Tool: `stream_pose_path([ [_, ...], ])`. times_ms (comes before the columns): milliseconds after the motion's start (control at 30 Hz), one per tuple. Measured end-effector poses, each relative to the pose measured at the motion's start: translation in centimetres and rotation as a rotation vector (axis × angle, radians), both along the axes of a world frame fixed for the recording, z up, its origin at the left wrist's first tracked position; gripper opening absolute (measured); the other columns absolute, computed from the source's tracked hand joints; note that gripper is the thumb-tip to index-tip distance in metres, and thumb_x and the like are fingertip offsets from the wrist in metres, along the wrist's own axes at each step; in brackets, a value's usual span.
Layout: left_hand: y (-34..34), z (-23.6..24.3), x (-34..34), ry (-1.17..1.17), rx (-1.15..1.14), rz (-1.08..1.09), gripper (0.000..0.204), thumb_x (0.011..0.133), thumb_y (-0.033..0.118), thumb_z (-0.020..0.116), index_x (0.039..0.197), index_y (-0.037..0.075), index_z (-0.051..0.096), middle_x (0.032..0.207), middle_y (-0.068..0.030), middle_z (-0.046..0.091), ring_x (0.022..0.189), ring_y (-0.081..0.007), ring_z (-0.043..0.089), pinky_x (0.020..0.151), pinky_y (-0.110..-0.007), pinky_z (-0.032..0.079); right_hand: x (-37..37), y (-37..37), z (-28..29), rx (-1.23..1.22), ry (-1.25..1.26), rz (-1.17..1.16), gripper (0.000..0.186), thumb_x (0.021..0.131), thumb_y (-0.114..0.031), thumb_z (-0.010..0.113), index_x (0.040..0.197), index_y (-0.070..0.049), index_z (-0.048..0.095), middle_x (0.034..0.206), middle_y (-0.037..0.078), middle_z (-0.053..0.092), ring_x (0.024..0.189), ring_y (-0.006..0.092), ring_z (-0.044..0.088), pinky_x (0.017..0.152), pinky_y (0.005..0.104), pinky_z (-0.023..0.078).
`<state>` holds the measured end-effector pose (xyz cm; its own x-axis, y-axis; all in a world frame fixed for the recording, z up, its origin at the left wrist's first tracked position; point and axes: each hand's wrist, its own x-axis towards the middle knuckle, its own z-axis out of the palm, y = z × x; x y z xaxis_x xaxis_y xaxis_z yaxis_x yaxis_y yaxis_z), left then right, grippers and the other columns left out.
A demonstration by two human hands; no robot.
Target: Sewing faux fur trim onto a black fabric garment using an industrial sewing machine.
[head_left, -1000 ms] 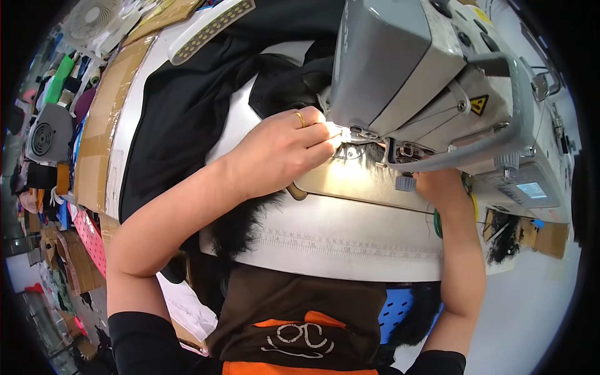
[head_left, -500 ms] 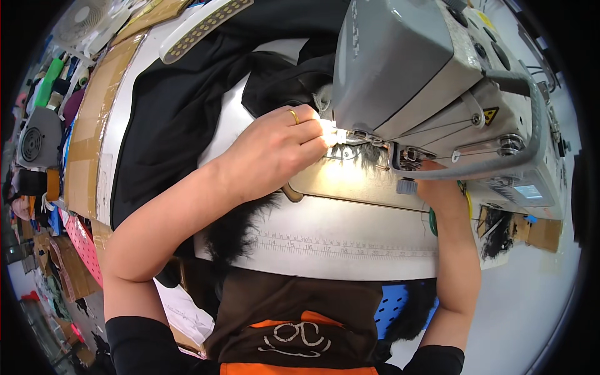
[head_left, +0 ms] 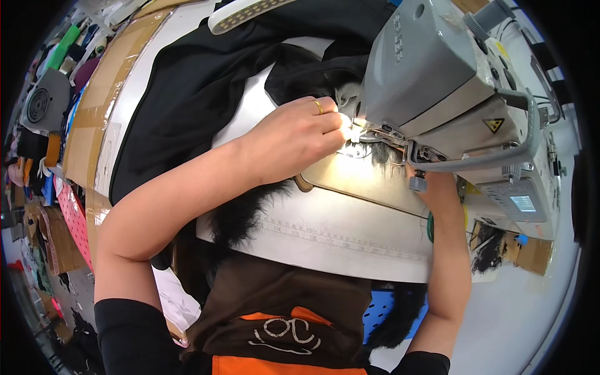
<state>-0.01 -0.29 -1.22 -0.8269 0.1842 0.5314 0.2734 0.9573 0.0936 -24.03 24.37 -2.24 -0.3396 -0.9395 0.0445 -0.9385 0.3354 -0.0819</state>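
Observation:
A grey sewing machine stands at the right, its lamp lighting the needle area. My left hand, with a ring on one finger, is closed beside the needle, fingers pressed together on black fur-trimmed fabric. Dark fur fibres poke out under the presser foot. From below my left hand a strip of black fur hangs toward the table's near edge. My right hand reaches behind the machine's front guard; its fingers are hidden there. Black cloth spreads over the table to the left and back.
A printed ruler scale runs along the near edge of the white table. Brown cardboard borders the table at left. Black fur hangs over a blue perforated panel near my lap. A perforated white lamp bar lies at the back.
The view has turned slightly, so the machine and table sit a little differently in the picture. Both hands keep nearly the same places at the machine.

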Motion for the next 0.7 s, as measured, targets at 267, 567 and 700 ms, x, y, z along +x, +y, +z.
stream_pose_path([
  [267,0.1,0.0,0.0,-0.004,-0.014,0.03,0.008,0.083,0.011,0.071,0.09,0.009,0.067,0.098,-0.003,0.064,0.104,-0.0228,0.062,0.092,-0.035,0.056,0.5,-0.2,1.2,0.053,0.085,0.045,0.025,0.097,-0.022,0.071,0.112,-0.003,0.075,0.102,0.025,0.077,0.097,0.0456,0.074,0.086,0.0528,0.058],
  [567,-0.4,-0.4,-0.1,0.077,0.011,0.112,0.014,0.083,0.011,0.075,0.096,0.012,0.068,0.099,-0.0006,0.066,0.106,-0.0231,0.065,0.098,-0.039,0.052,-0.4,0.0,-1.3,-0.179,0.042,0.073,0.016,0.093,-0.015,0.074,0.101,-0.001,0.074,0.09,0.022,0.076,0.085,0.0433,0.074,0.076,0.0517,0.057],
  [700,-0.6,-0.6,0.1,0.074,0.152,0.138,0.018,0.085,0.012,0.08,0.099,0.013,0.068,0.103,-0.0007,0.066,0.107,-0.0242,0.067,0.104,-0.042,0.05,0.1,-0.1,-0.6,-0.115,0.042,0.094,0.014,0.092,-0.009,0.074,0.104,-0.002,0.074,0.096,0.023,0.076,0.089,0.0426,0.074,0.078,0.0503,0.058],
])
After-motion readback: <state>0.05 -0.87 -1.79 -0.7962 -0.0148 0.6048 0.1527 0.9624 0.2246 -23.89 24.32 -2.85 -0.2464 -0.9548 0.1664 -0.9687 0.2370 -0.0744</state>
